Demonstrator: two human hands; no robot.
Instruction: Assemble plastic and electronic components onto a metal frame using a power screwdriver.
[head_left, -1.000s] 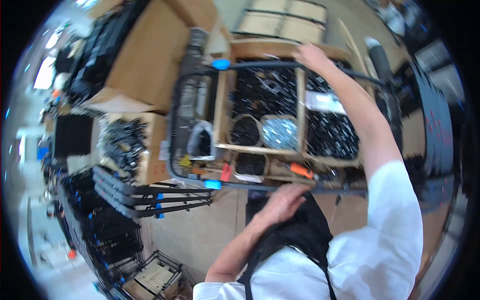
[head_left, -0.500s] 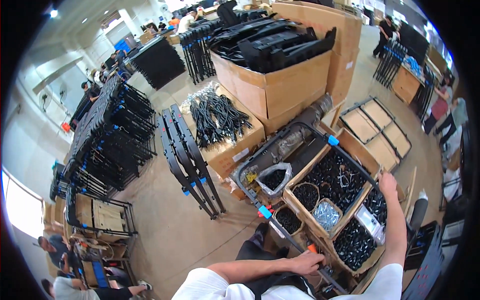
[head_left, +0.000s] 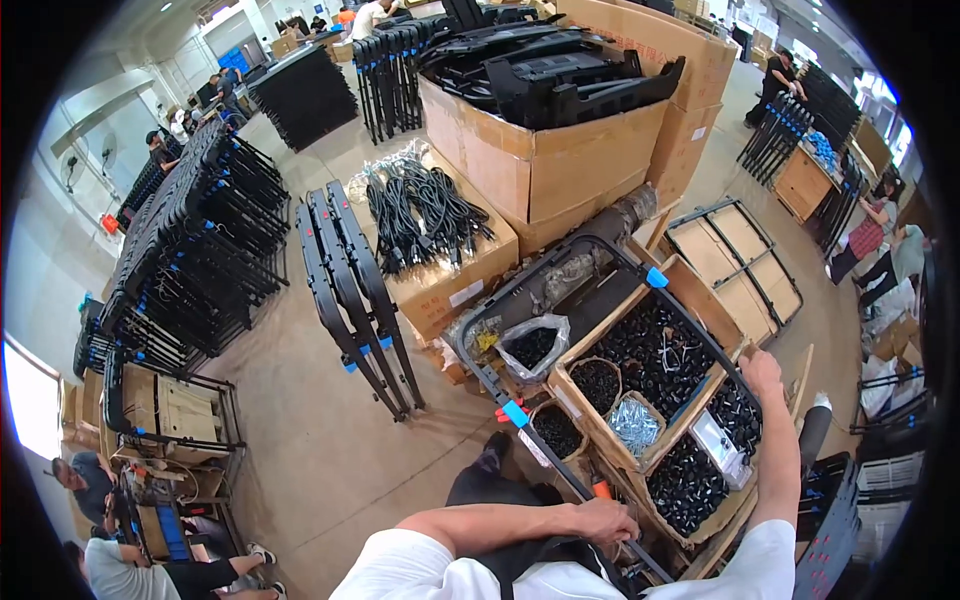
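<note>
A black U-shaped tube frame (head_left: 478,365) with blue clips (head_left: 515,413) lies tilted across the parts boxes. My left hand (head_left: 605,522) is closed around its near bar, low in the picture. My right hand (head_left: 762,375) grips the bar on the other side, at the box's right edge. Beneath the frame is a wooden box (head_left: 603,452) with compartments of small black parts (head_left: 655,350). A tub of silver screws (head_left: 635,424) sits in it, and a white case (head_left: 716,442) rests on the black parts. An orange-handled tool (head_left: 601,487) stands beside my left hand.
Three folded black frames (head_left: 345,270) stand on the floor to the left. Behind are a carton with black cables (head_left: 425,215) on top and a large carton (head_left: 580,165) of black plastic parts. A long row of frames (head_left: 190,250) lines the left. Other people work farther off.
The view has turned slightly, so the surroundings sit a little further left. Both hands keep hold of the frame, which stays over the boxes.
</note>
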